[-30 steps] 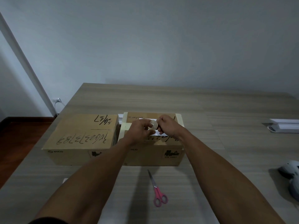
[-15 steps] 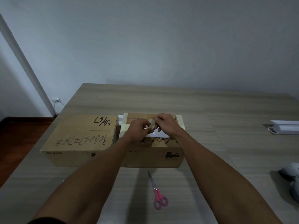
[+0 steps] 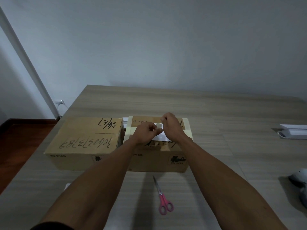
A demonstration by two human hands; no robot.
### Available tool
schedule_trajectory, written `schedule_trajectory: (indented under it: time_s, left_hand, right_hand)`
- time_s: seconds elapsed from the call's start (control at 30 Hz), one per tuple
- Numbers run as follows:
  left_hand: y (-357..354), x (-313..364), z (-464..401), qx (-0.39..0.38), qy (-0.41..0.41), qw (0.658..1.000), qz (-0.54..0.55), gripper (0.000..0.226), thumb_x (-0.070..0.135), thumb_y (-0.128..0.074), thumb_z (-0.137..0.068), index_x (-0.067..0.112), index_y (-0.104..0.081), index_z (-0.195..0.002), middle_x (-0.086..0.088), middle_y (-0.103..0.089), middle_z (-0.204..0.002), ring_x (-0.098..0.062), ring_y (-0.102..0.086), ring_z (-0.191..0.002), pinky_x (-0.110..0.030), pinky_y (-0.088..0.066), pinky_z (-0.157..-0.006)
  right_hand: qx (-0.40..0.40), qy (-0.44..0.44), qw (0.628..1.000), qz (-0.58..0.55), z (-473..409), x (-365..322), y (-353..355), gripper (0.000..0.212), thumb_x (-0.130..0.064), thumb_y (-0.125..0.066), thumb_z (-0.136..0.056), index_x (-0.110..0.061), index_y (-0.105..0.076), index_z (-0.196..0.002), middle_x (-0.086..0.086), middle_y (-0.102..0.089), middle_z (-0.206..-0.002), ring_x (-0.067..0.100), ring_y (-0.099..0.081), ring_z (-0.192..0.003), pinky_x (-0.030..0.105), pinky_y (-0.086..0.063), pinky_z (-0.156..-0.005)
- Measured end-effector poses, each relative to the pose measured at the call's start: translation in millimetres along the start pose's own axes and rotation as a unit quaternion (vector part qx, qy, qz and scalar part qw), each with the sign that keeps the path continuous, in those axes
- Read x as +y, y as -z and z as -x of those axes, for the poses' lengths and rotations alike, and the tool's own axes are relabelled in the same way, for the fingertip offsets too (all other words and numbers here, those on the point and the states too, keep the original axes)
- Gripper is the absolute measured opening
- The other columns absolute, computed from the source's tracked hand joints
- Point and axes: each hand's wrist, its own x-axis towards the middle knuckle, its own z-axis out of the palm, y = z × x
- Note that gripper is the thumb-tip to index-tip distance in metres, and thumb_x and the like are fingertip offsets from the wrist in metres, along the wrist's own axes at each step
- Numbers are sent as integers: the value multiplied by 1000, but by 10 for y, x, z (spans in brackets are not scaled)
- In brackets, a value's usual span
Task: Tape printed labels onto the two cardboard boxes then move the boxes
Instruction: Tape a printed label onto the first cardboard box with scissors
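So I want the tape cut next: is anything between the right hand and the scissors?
Nothing visible. The scissors lie alone on the table, in front of the right box. The right hand is above that box, by the tape roll.
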Motion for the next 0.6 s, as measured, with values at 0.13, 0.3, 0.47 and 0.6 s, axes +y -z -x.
schedule_trajectory:
  time_s: [0.13, 0.3, 0.47, 0.6]
  left_hand:
    - [55, -17, 35, -6, 11, 1000, 23, 53, 43, -62, -99, 11, -50, -60, -7, -65, -78, -13, -59, -75, -33, -46, -71]
    - [57, 3, 110, 13, 77, 989, 128, 58, 50, -65, -90, -6, -70, -77, -27, -69, -88, -21, -62, -76, -43, -57, -71]
    - [17, 101, 108, 17, 106, 977, 184, 25, 25, -73, -92, 3, -74, -79, -10, -72, -94, -16, -64, -85, -26, -48, -67]
    - [39, 61, 102, 6, 98, 972, 212, 33, 20, -85, -82, 13, -54, -91, -8, -66, -90, -20, -66, -85, -29, -51, -63]
  right_hand:
    - [29, -53, 993, -101, -28, -8, 77, 23, -16, -44, -108, 2, -54, -99, 5, -59, -87, 16, -56, -76, 21, -44, -61]
    - [3, -38, 991, -126, -136, -24, 206, 21, -17, -51, -105, 1, -60, -98, 9, -66, -88, 18, -63, -75, 27, -48, -64]
    - [0, -53, 991, -127, -163, -34, 290, 25, -22, -54, -103, -1, -64, -94, 4, -63, -82, 17, -58, -71, 36, -48, -66]
    - [-23, -56, 988, -144, -138, -55, 400, 25, -15, -61, -100, 8, -67, -92, 5, -59, -72, 5, -50, -54, 24, -41, -57]
